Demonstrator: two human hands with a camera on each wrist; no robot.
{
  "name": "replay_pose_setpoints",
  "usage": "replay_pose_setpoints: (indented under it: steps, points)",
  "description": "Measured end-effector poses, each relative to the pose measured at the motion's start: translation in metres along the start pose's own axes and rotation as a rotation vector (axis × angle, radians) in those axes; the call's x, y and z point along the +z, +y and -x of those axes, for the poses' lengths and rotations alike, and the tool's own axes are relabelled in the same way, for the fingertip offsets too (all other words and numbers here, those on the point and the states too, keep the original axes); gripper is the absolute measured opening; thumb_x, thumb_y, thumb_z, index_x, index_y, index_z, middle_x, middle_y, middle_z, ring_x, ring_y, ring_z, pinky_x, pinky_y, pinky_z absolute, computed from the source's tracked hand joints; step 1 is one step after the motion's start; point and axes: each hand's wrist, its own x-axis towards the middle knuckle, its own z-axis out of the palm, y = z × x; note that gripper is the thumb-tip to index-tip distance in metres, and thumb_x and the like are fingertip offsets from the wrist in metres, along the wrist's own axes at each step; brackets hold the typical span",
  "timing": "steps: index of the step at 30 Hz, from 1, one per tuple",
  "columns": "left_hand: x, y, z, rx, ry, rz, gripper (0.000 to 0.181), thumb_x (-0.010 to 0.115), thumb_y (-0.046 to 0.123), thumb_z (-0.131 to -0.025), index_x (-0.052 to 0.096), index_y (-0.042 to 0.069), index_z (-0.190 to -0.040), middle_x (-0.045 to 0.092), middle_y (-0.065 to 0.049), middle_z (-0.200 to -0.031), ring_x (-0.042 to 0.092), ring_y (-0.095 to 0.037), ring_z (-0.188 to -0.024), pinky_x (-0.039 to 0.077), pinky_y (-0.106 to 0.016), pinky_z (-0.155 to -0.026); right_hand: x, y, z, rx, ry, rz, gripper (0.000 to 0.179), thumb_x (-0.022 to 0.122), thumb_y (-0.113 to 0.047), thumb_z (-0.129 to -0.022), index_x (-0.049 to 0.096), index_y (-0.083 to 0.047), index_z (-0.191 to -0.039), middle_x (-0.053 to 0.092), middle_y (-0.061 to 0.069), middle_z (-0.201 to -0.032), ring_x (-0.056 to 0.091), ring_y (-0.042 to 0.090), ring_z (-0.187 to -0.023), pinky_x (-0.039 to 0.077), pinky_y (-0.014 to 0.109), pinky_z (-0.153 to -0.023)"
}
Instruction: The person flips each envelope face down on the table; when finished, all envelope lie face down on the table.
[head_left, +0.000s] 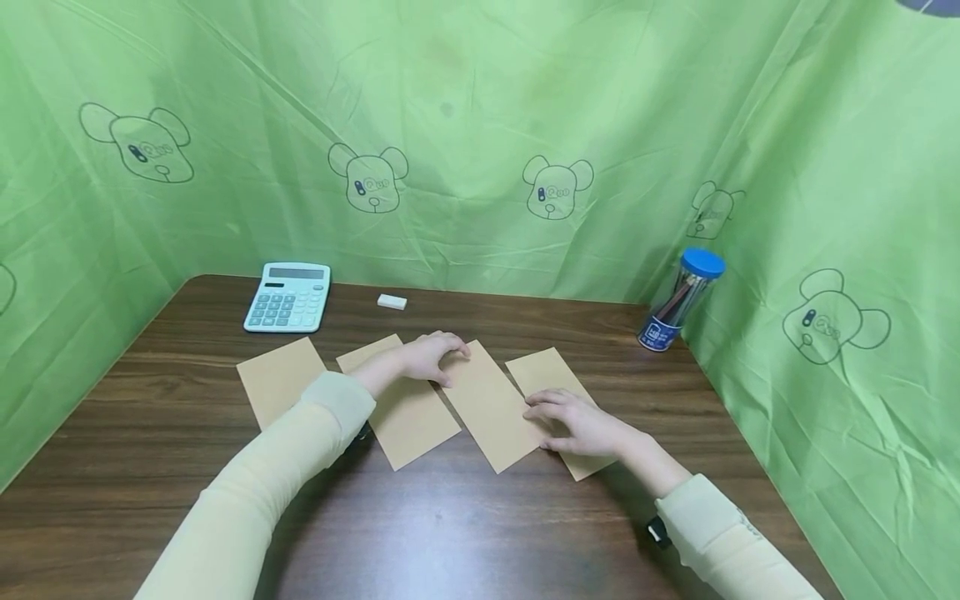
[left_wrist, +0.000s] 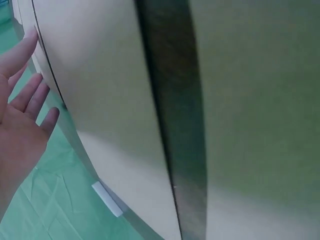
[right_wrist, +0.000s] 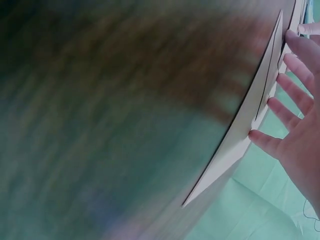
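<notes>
Several tan paper rectangles, like kraft envelopes, lie slanted in a row on the dark wooden table (head_left: 420,525). My left hand (head_left: 431,358) reaches over the second sheet from the left (head_left: 412,425), its fingertips at the upper left edge of the third sheet (head_left: 483,396). Over the rightmost sheet (head_left: 551,371) lies my right hand (head_left: 577,425), its fingertips at the third sheet's right edge. In the right wrist view, the fingers (right_wrist: 287,115) are spread and touch the paper. The left wrist view shows the left hand (left_wrist: 25,120) with its fingers apart. My left forearm partly covers the leftmost sheet (head_left: 281,379).
A light blue calculator (head_left: 288,297) lies at the back left, with a white eraser-like block (head_left: 392,302) to its right. At the back right stands a clear tube with a blue lid (head_left: 702,263), holding pencils. Green cloth (head_left: 465,100) with bear drawings hangs around the table.
</notes>
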Motion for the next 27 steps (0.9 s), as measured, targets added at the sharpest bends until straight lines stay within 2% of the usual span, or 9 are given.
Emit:
replay_pose_setpoints:
  steps: [6, 11, 17, 22, 27]
  points:
    - [-0.001, 0.009, -0.008, -0.021, 0.003, -0.059, 0.067, 0.078, 0.028, -0.077, 0.048, 0.013, -0.135, 0.044, -0.006, -0.141, 0.035, -0.028, -0.131, 0.028, -0.052, -0.105, -0.006, 0.000, 0.008, -0.003, 0.023, -0.023, 0.051, 0.074, -0.027, -0.081, 0.057, -0.009, -0.125, 0.052, 0.015, -0.132, 0.046, 0.033, -0.124, 0.037, 0.051, -0.101]
    - [-0.001, 0.028, -0.019, 0.002, 0.025, -0.004, 0.075, 0.079, 0.029, -0.075, 0.043, 0.011, -0.138, 0.043, -0.006, -0.143, 0.033, -0.027, -0.132, 0.025, -0.050, -0.107, -0.015, 0.001, 0.024, 0.026, 0.033, -0.042, 0.061, 0.079, -0.032, -0.075, 0.056, -0.010, -0.127, 0.049, 0.015, -0.135, 0.044, 0.032, -0.126, 0.038, 0.052, -0.100]
    - [0.006, 0.048, -0.034, 0.032, 0.023, 0.009, 0.077, 0.078, 0.029, -0.076, 0.040, 0.010, -0.140, 0.043, -0.002, -0.143, 0.034, -0.023, -0.133, 0.025, -0.046, -0.109, -0.023, 0.007, 0.041, 0.110, -0.019, -0.079, 0.078, 0.081, -0.044, -0.067, 0.052, -0.013, -0.133, 0.042, 0.014, -0.142, 0.037, 0.033, -0.132, 0.033, 0.056, -0.103]
    - [0.012, 0.059, -0.045, 0.015, -0.002, -0.002, 0.078, 0.078, 0.032, -0.077, 0.038, 0.012, -0.141, 0.043, -0.001, -0.144, 0.036, -0.022, -0.133, 0.024, -0.045, -0.111, -0.021, 0.015, 0.052, 0.121, -0.058, -0.063, 0.089, 0.081, -0.054, -0.062, 0.050, -0.014, -0.135, 0.041, 0.015, -0.144, 0.036, 0.037, -0.132, 0.032, 0.060, -0.102]
    - [0.017, 0.065, -0.054, -0.023, -0.053, 0.002, 0.078, 0.077, 0.033, -0.078, 0.038, 0.011, -0.141, 0.044, -0.003, -0.143, 0.037, -0.023, -0.132, 0.026, -0.044, -0.111, -0.021, 0.022, 0.059, 0.112, -0.084, -0.034, 0.085, 0.079, -0.054, -0.063, 0.053, -0.012, -0.132, 0.044, 0.017, -0.140, 0.038, 0.041, -0.128, 0.032, 0.062, -0.100]
